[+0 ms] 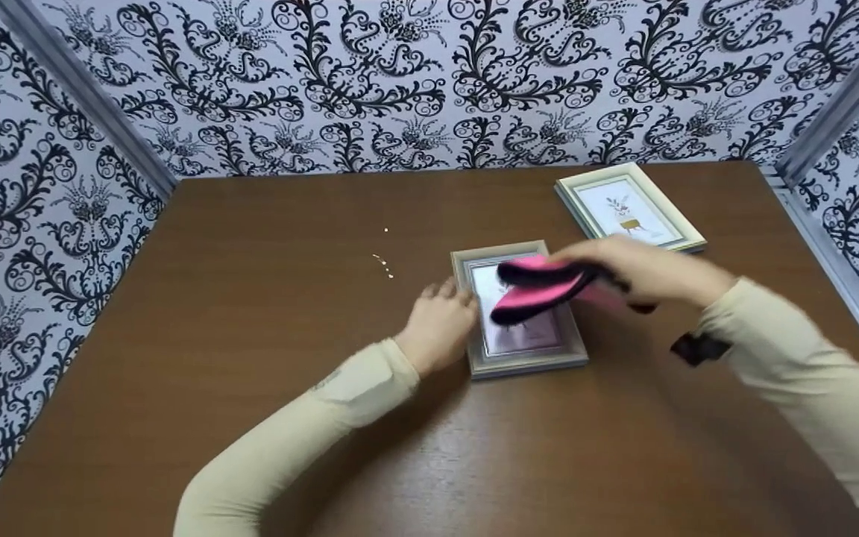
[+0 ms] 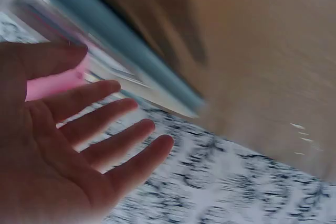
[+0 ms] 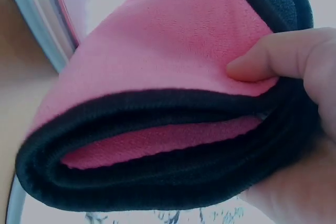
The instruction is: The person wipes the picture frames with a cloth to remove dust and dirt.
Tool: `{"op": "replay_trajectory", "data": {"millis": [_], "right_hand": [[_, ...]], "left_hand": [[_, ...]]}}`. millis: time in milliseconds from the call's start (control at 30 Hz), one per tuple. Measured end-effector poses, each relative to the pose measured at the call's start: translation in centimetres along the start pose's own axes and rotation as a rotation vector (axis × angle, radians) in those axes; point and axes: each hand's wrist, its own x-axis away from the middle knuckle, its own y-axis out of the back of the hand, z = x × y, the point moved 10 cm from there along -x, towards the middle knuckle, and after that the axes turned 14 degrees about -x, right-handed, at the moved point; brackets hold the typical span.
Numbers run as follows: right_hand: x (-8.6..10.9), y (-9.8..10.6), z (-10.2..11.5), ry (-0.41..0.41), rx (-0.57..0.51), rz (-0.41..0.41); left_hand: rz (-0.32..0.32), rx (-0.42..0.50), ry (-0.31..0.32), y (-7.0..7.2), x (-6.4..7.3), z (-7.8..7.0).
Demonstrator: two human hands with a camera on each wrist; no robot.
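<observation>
A folded pink cloth with black edging [image 3: 157,51] is pinched between the thumb and fingers of my right hand [image 1: 646,268]. In the head view the cloth hangs over a silver-toned picture frame [image 1: 508,344], covering part of its picture; whether it touches the glass I cannot tell. My left hand [image 1: 441,321] lies at that frame's left edge. Seen from the left wrist, its fingers [image 2: 121,145] are spread and fairly straight, close to the frame's side [image 2: 136,56], with nothing gripped; contact is unclear.
Behind the right hand, a second, cream picture frame [image 1: 586,176] with a plant print lies near the back right of the brown table [image 1: 250,298]. Small white marks [image 1: 385,265] show left of the nearer frame. Patterned walls [image 1: 400,82] border the table.
</observation>
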Motion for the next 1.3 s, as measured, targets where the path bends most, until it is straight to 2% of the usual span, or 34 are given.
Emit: {"op": "replay_trajectory", "data": {"millis": [100,233,333,433,600,700,867,1000,1167,1300], "right_hand": [[0.5,2.3,-0.7,0.005,0.026,-0.04],[0.8,4.4,-2.4,-0.059,0.058,-0.081],[1.2,5.7,-3.6,-0.131,0.081,-0.117],[1.5,6.6,-4.5,-0.181,0.088,-0.156],[1.6,7.2,-4.9,-0.226,0.082,-0.193],[1.4,7.1,-4.7,-0.235,0.081,-0.187],[0.8,6.7,-4.3,-0.224,0.087,-0.189],[0.1,6.4,-3.7,-0.168,0.092,-0.201],[-0.9,5.8,-3.0,-0.101,0.088,-0.22],[-1.9,5.4,-2.7,-0.119,0.107,-0.264]], "left_hand": [[-0.069,-0.025,-0.056,2.1,0.5,-2.8],[-0.138,-0.057,-0.156,4.0,0.8,-6.7],[-0.136,-0.085,-0.201,4.3,0.8,-8.7],[-0.144,-0.108,-0.215,4.2,0.8,-9.8],[-0.237,-0.146,-0.205,4.4,1.3,-10.1],[-0.262,-0.151,-0.209,4.3,1.7,-10.0],[-0.227,-0.145,-0.243,3.6,2.5,-9.7],[-0.192,-0.133,-0.286,3.1,3.2,-9.4],[-0.185,-0.079,-0.353,2.8,4.0,-8.9],[-0.194,-0.076,-0.416,2.7,4.3,-8.6]]}}
